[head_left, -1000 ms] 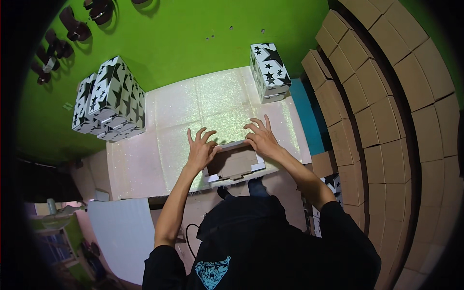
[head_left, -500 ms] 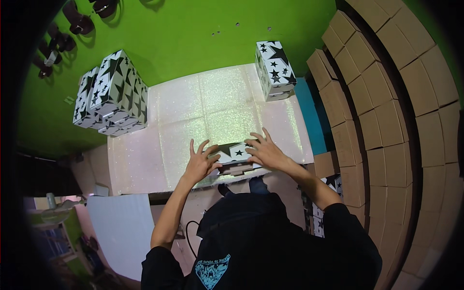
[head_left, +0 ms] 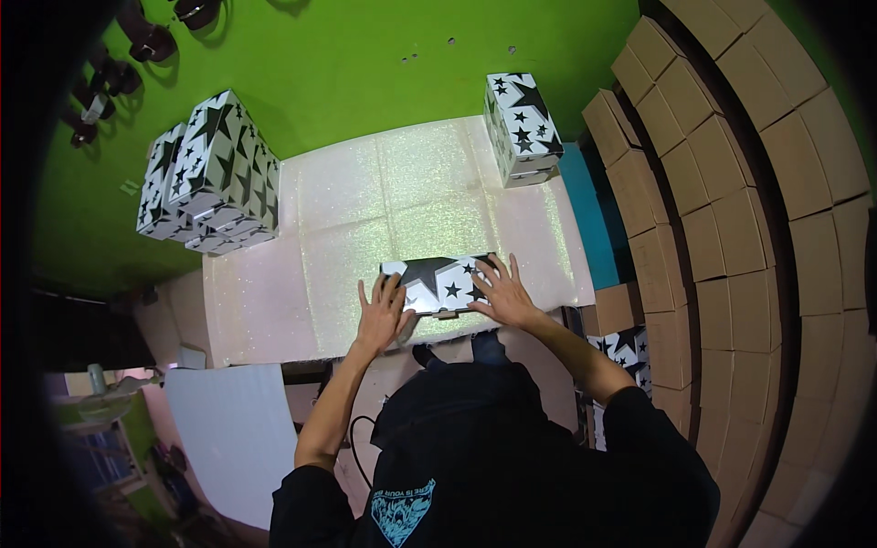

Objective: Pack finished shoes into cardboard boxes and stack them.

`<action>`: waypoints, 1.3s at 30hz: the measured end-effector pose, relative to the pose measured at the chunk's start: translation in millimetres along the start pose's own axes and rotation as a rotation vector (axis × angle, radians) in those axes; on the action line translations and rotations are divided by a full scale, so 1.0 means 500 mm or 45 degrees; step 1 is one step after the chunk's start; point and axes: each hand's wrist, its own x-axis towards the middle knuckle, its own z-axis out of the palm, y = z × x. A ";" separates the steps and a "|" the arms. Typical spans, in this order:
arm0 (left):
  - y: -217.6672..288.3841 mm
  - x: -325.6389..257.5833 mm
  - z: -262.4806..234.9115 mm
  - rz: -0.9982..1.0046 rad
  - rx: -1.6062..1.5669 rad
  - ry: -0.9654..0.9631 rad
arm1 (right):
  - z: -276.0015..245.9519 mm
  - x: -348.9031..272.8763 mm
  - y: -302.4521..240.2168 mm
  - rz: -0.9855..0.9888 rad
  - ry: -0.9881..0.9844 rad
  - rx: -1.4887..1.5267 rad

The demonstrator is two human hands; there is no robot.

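Note:
A white cardboard box (head_left: 435, 281) with black stars lies at the near edge of the table, its lid down. At the middle of its front edge a small brown tab (head_left: 446, 315) sticks out. My left hand (head_left: 378, 320) rests on the lid's left end with fingers spread. On the right end lies my right hand (head_left: 505, 297), its fingers also apart and pressed on the lid. The box's front face is mostly out of sight.
A shimmering pale cloth covers the table (head_left: 347, 219). Stacked star-print boxes (head_left: 224, 169) stand at the back left, with more star-print boxes (head_left: 521, 128) at the back right. Brown cartons (head_left: 722, 228) line the right side. Sandals (head_left: 151, 41) hang on the green wall.
The lid has come down over the box's front, where a brown gap showed before. More of its starred top is visible. Both hands have flattened onto it and sit slightly farther apart.

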 end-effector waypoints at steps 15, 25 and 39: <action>-0.029 0.015 -0.017 0.012 0.021 -0.150 | -0.016 0.016 0.027 0.059 -0.088 -0.121; 0.090 0.085 -0.008 -0.056 -0.206 -0.193 | 0.004 0.044 -0.047 0.070 0.052 0.116; 0.111 0.080 0.040 -0.112 -0.253 -0.116 | 0.024 0.062 -0.054 0.182 0.086 0.218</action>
